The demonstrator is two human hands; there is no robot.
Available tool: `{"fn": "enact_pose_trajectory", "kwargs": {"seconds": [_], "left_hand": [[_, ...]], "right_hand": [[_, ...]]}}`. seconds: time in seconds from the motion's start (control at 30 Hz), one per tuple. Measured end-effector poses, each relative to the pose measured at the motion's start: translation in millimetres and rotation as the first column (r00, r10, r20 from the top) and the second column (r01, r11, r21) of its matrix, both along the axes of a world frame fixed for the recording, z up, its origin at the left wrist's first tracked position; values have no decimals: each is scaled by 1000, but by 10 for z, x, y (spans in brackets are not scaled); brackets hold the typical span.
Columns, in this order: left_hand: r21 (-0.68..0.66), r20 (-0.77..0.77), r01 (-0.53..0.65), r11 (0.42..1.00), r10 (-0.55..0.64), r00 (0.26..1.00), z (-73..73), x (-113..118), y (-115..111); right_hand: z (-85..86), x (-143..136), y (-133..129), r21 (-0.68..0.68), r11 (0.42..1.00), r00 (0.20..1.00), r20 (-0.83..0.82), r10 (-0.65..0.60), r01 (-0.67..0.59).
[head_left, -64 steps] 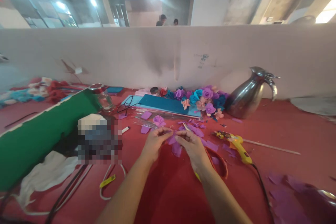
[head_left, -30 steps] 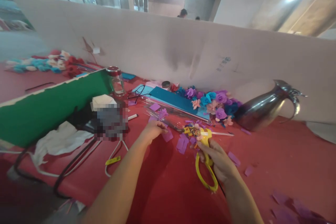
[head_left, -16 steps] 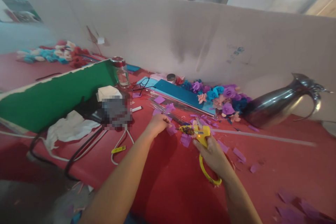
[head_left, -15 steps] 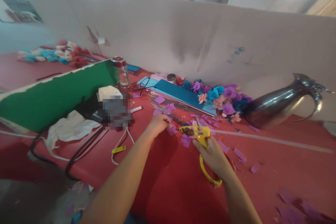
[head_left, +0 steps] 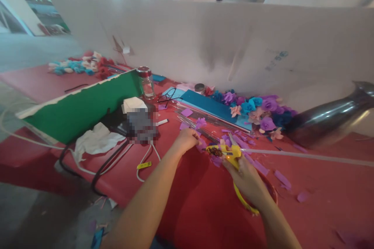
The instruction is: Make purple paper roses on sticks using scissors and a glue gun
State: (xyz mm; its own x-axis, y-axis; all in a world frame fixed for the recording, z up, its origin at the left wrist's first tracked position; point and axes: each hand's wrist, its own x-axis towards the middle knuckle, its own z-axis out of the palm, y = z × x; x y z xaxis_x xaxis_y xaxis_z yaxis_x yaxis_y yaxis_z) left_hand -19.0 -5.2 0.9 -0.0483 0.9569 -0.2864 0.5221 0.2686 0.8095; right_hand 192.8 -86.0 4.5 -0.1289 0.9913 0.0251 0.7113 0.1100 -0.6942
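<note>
My right hand (head_left: 245, 175) is wrapped round the grip of a yellow glue gun (head_left: 230, 153), its dark, stained nozzle end pointing left. A long clear stick (head_left: 304, 156) runs out of the gun's back to the right. Just left of the nozzle, my left hand (head_left: 188, 140) has its fingers pinched together beside a purple paper piece (head_left: 201, 144); whether it grips that piece is too small to tell. Purple paper scraps (head_left: 282, 179) lie around both hands on the red table (head_left: 321, 194). A yellow cord (head_left: 245, 202) curves below my right hand.
Paper flowers (head_left: 267, 105) and a blue folder (head_left: 207, 105) lie along the wall. A metal pitcher (head_left: 330, 116) lies tilted at the right. Glasses (head_left: 171, 95), a glass jar (head_left: 147, 85), white cloth (head_left: 96, 140), cables and a green board (head_left: 87, 113) are at the left.
The view has turned left, so the scene sits farther right. My left fingers and the glue gun's nozzle are slightly closer together. My right hand still holds the gun.
</note>
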Motion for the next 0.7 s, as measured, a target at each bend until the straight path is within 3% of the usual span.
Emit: {"fn": "enact_pose_trajectory", "kwargs": {"seconds": [0.33, 0.7], "left_hand": [[-8, -9, -10, 1000, 10, 1000, 3, -10, 27], [9, -17, 19, 1000, -19, 1000, -45, -25, 58]], "right_hand": [[67, -1, -18, -21, 999, 963, 269, -20, 27], [-9, -34, -4, 1, 1000, 934, 358, 1, -2]]}}
